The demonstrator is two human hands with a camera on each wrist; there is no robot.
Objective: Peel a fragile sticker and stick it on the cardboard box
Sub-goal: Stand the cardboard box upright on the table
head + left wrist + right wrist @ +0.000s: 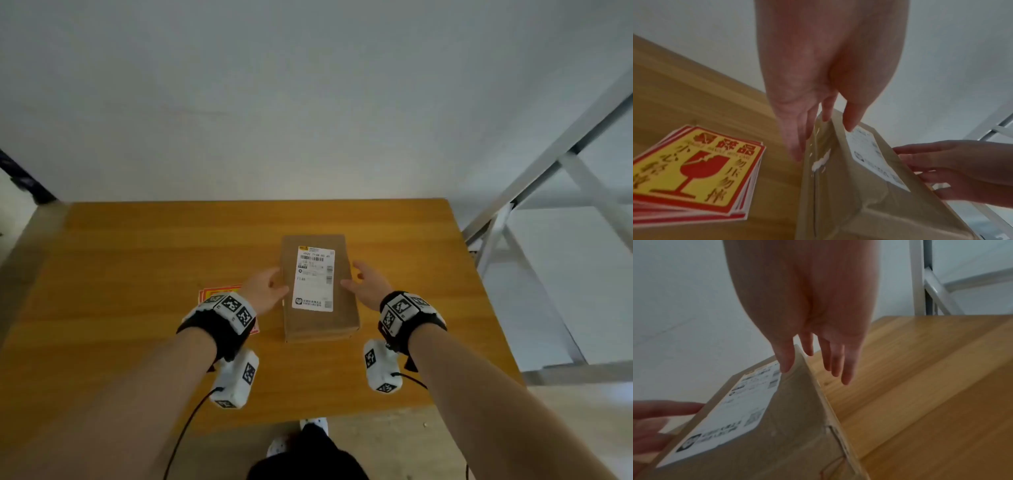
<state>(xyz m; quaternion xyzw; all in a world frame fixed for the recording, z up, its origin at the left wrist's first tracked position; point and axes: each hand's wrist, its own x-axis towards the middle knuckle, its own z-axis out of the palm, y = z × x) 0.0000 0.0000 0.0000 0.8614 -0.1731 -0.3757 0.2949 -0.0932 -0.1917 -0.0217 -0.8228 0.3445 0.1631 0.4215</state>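
A brown cardboard box (320, 325) lies flat in the middle of the wooden table, with a white shipping label (313, 277) on its top face. My left hand (279, 281) touches the box's left side with straight fingers (797, 146), thumb on the top edge. My right hand (352, 274) is at the box's right side; its thumb rests on the top edge while its straight fingers (838, 366) hang beside the box. A stack of red-and-yellow fragile stickers (694, 175) lies left of the box, partly hidden under my left wrist in the head view.
The table (137, 257) stands against a white wall, with bare wood around the box. A grey metal frame (548, 171) stands off the table's right edge. My legs and shoes show below the table's front edge.
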